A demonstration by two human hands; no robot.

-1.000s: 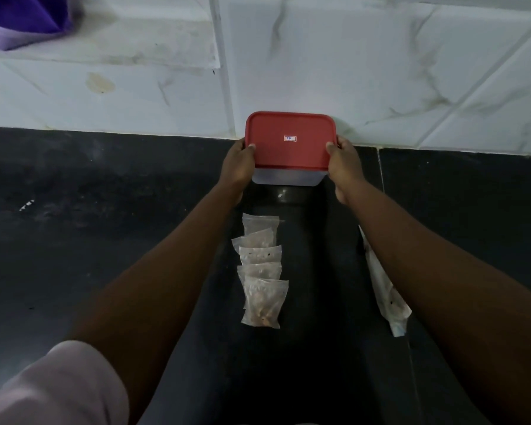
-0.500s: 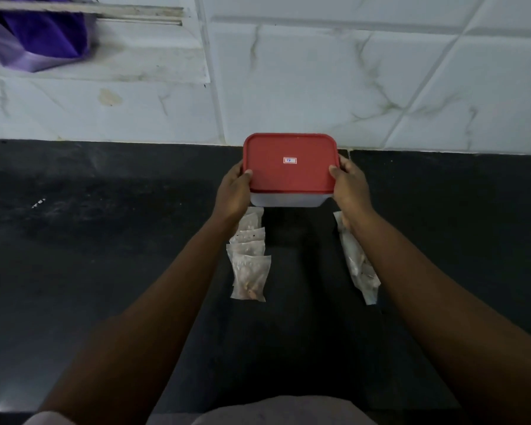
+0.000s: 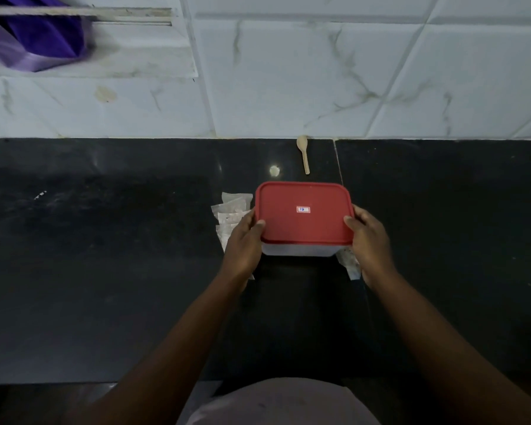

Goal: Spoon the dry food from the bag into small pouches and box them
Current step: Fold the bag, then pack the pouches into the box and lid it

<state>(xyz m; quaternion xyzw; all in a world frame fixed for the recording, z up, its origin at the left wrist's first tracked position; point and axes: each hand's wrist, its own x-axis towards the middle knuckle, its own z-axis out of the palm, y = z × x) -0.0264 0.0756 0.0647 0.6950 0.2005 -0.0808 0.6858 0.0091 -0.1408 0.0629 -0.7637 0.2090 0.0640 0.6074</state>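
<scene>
Got the red-lidded box (image 3: 302, 220) pinched between both hands, left hand (image 3: 245, 240) and right hand (image 3: 369, 240) on its short ends, long side crossways. Pouches (image 3: 232, 210) sit just left, nearer my left.

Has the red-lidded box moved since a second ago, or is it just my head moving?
Yes. The red-lidded box, held in the left hand and right hand, was against the wall; now it is nearer the person, over the pouches.
</scene>
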